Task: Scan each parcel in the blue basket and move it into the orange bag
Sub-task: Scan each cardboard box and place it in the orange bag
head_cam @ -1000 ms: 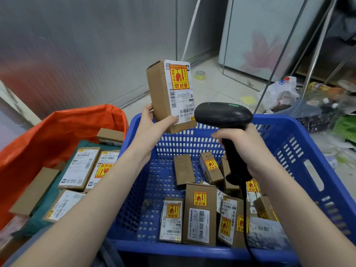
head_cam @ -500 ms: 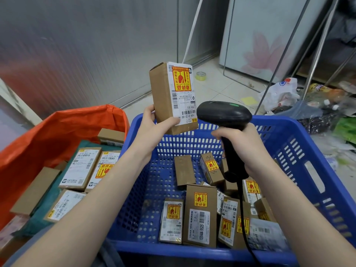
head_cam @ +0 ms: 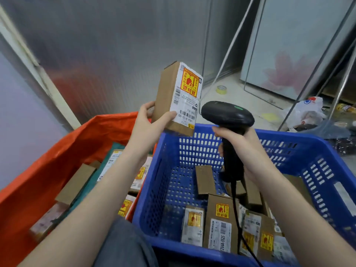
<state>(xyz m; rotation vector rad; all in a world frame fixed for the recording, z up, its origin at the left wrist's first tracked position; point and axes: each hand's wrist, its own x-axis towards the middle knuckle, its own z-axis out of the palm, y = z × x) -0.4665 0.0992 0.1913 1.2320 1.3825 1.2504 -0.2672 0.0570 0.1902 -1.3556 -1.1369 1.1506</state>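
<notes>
Left hand [head_cam: 148, 128], clamped on the cardboard parcel [head_cam: 178, 97], has drifted left toward the orange bag [head_cam: 57, 151], off the blue basket [head_cam: 289, 147]. Right hand [head_cam: 244, 149] still grips barcode scanner [head_cam: 227, 114]. Scan likely done; drop-off next.

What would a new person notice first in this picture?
First, the cardboard parcel held upright at the centre by the left hand, its label facing the black scanner in the right hand. Below lies the blue basket with more parcels, and at left the orange bag.
</notes>
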